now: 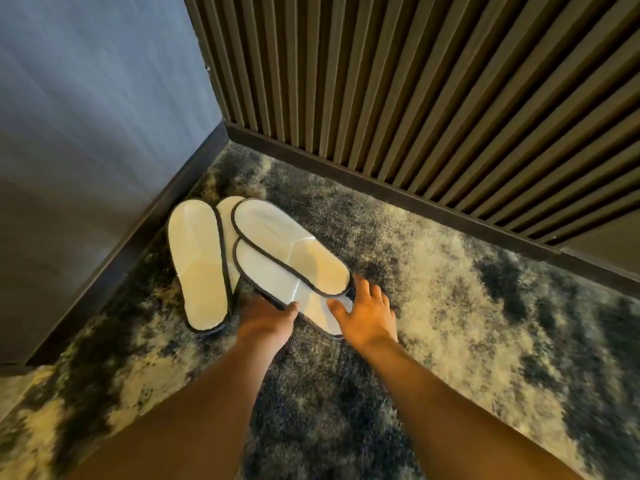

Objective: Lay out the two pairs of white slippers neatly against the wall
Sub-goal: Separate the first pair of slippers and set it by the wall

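Several white slippers with dark trim lie bunched in the corner on the carpet. One slipper (201, 265) lies alone along the blue wall (86, 116). A second slipper (227, 216) is mostly hidden under the others. The top slipper (287, 244) lies slanted across a lower slipper (277, 278). My left hand (266, 315) grips the near left edge of the lower slipper, thumb on top. My right hand (367, 311) rests with spread fingers on the near ends of the two stacked slippers.
A dark slatted wall (415, 98) with a dark skirting board (381, 188) runs along the far side and meets the blue wall in the corner. Mottled grey and cream carpet (467, 306) stretches to the right of the slippers.
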